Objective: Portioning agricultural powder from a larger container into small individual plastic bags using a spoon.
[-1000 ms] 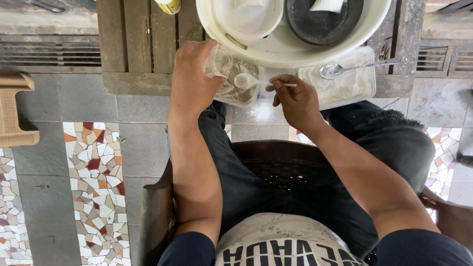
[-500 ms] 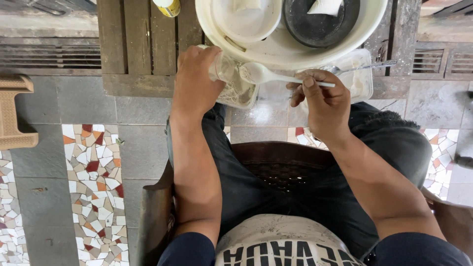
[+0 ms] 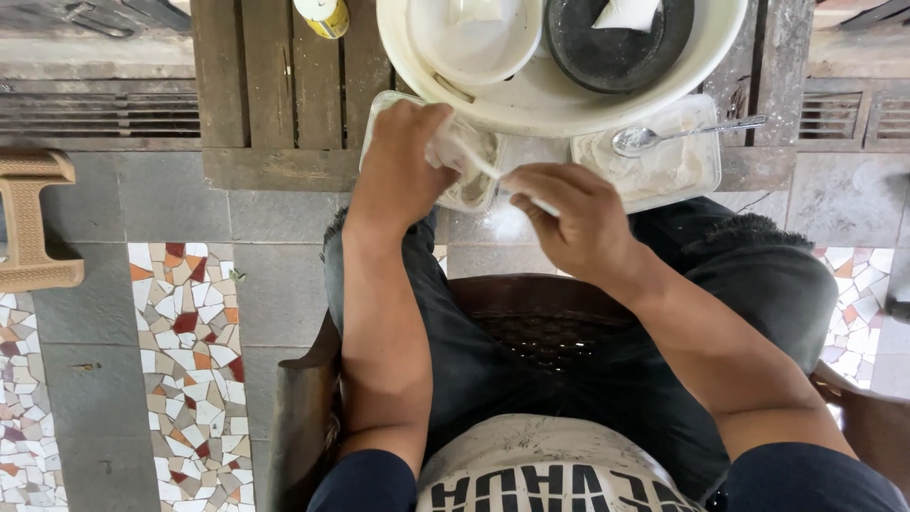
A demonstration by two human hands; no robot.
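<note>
1. Fingers (image 3: 431, 128) of the left hand (image 3: 403, 166) curl together around a clear plastic bag (image 3: 453, 150). Those of the right hand (image 3: 569, 213) pinch a thin white spoon handle (image 3: 488, 166) that runs up into the bag's mouth.
2. Landmark: the round cream basin (image 3: 559, 100), smooth plastic, sits on a weathered wooden slat table (image 3: 275, 90). Everything below is placed against it.
3. Inside the basin sit a white bowl (image 3: 474, 47) on the left and a dark, matte round pan (image 3: 616, 47) on the right.
4. Just under the basin's right rim lies a clear rectangular tub (image 3: 664, 166) of pale, pasty filling, with a shiny metal spoon (image 3: 682, 135) resting across it.
5. Under the basin's left rim, a second clear container (image 3: 464, 190) is partly hidden by the left hand.
6. The bag is crumpled and translucent, with whitish contents, and is held directly below the basin's front edge, above that second container.
7. Left of the basin stands a small yellow-and-white can (image 3: 322, 14), cut off by the frame.
8. Far left of the basin, a tan plastic stool (image 3: 33, 223) stands on grey tiles with mosaic panels (image 3: 190, 332).
9. Against half a second ago, the right hand has dropped lower and moved away from the basin rim, and its spoon now points into the bag rather than lying level beneath the rim. The left hand has stayed put.
</note>
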